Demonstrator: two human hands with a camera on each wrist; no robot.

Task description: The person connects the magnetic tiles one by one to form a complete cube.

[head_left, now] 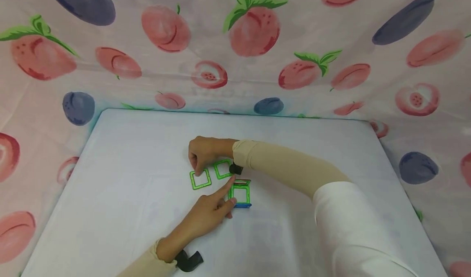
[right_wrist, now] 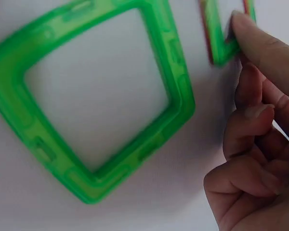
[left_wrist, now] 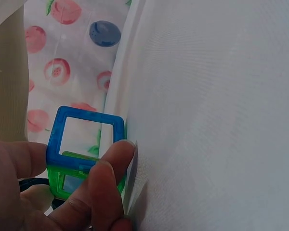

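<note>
Right hand [head_left: 204, 151] pinches one of two loose green squares [head_left: 202, 186]; left hand [head_left: 207, 215] pinches one box [head_left: 248, 195], its blue frame [left_wrist: 91, 114] face-on only in left wrist view.

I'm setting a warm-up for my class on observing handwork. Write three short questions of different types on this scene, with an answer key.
1. Multiple choice: what is printed on the cloth behind the table?
A) stripes
B) fruit
C) stars

2. True or false: the left hand is holding nothing.

3. Count: including the green square at the right hand, how many such squares lie apart from the joined frames in the head view?

Key:
1. B.
2. False; it holds the joined frames, one of which is a blue frame.
3. Two.
</note>
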